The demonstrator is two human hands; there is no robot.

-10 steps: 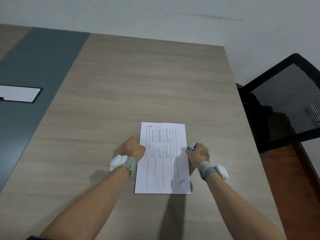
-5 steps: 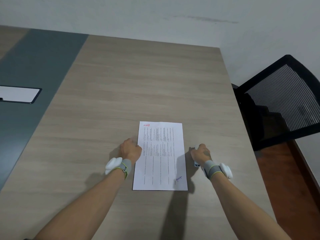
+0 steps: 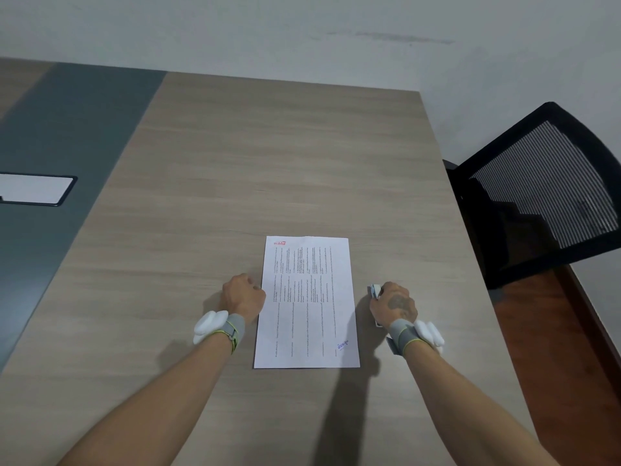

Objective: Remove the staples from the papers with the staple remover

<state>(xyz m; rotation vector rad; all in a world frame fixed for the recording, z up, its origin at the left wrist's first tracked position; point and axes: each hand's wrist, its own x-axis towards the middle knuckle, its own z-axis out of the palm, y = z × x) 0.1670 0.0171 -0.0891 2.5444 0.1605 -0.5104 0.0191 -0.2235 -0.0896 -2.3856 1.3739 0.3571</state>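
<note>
The table (image 3: 268,156) has a pale wood-grain top with a wide grey band running along its left side, where a dark-framed white panel (image 3: 33,189) sits. A printed sheet of paper (image 3: 307,304) lies flat near the front edge, its long side running away from the person. A closed hand rests on the wood at either side of it, the left hand (image 3: 242,297) touching its edge and the right hand (image 3: 394,302) just beside it.
</note>
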